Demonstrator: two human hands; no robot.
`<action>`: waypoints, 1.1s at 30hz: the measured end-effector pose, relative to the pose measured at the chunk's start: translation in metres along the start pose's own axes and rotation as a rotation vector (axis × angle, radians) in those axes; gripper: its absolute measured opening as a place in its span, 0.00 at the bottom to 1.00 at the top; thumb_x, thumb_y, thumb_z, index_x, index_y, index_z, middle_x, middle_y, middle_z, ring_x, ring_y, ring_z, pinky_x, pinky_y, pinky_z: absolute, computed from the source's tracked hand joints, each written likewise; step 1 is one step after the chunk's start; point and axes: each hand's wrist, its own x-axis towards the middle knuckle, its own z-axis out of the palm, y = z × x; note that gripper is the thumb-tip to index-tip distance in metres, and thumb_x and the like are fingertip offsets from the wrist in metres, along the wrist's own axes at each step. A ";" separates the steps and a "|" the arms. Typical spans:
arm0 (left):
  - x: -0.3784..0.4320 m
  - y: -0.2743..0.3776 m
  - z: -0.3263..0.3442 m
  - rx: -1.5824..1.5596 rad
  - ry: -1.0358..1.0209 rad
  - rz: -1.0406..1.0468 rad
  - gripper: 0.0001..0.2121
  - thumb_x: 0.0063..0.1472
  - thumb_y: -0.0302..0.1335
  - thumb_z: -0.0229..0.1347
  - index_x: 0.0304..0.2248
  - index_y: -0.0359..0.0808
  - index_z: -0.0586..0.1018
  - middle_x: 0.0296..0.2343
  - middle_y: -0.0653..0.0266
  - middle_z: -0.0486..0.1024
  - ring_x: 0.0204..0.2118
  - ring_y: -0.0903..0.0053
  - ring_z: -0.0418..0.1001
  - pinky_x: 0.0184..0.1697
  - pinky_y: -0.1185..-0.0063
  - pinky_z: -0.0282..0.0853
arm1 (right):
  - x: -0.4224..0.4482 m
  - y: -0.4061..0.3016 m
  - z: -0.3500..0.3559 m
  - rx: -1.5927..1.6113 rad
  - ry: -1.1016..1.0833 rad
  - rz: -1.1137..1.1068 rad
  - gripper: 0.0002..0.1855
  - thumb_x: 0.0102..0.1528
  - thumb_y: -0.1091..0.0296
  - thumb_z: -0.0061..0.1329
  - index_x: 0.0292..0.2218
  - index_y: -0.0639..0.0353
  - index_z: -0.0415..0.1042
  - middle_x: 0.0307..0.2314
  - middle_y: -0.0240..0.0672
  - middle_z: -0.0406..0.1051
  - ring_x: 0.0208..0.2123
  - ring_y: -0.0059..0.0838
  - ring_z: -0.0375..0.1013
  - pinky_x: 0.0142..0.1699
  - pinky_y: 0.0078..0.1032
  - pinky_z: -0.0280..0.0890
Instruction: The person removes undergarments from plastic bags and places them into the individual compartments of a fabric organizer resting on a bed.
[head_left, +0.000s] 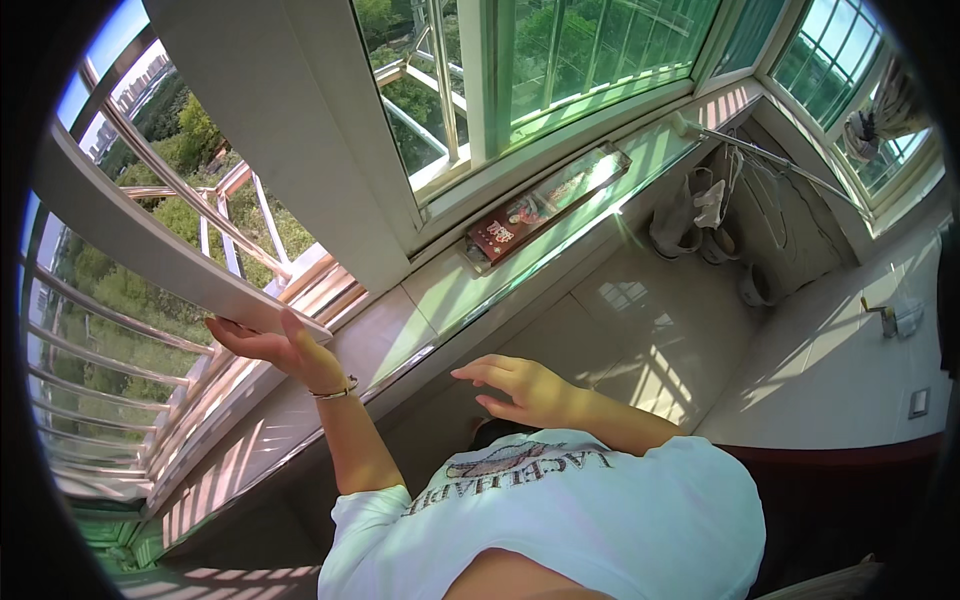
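Note:
My left hand (281, 349), with a bracelet at its wrist, touches the lower end of a pale sliding window frame (225, 300). Its fingers reach around the frame's underside, and the thumb rests near its face. Metal bars (120, 337) and trees show beyond the window. In front of my body my right hand (514, 386) hovers with bent fingers apart and nothing in it. A long red box with a clear cover (547, 202) lies on the tiled windowsill (405, 300), ahead of my right hand.
A metal pole with a pale head (772, 154) rests on the sill's far corner. Below it hang plastic bags (679, 214) and wire hangers, beside several pots (757, 285) on the floor. At right a tap (889, 319) and a switch (919, 403) sit on the white wall.

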 end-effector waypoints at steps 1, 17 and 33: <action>-0.005 0.002 0.007 -0.054 -0.031 0.025 0.38 0.50 0.45 0.48 0.54 0.35 0.43 0.51 0.48 0.46 0.55 0.61 0.45 0.56 0.66 0.42 | -0.007 0.002 -0.001 -0.024 0.023 0.028 0.19 0.49 0.71 0.44 0.45 0.55 0.62 0.36 0.36 0.65 0.32 0.34 0.68 0.37 0.25 0.65; -0.010 -0.013 0.073 0.426 0.052 0.241 0.39 0.48 0.45 0.54 0.53 0.33 0.51 0.44 0.47 0.54 0.48 0.57 0.52 0.51 0.62 0.47 | -0.250 -0.002 -0.049 -0.105 0.414 0.188 0.16 0.48 0.72 0.44 0.41 0.57 0.64 0.36 0.36 0.64 0.34 0.34 0.67 0.38 0.28 0.63; -0.643 0.509 -0.044 -1.200 -1.987 0.678 0.28 0.45 0.21 0.53 0.49 0.41 0.63 0.50 0.50 0.53 0.51 0.56 0.54 0.51 0.68 0.56 | -0.715 -0.141 0.008 -0.578 1.323 1.154 0.05 0.44 0.76 0.50 0.28 0.62 0.71 0.22 0.37 0.72 0.25 0.31 0.72 0.30 0.22 0.65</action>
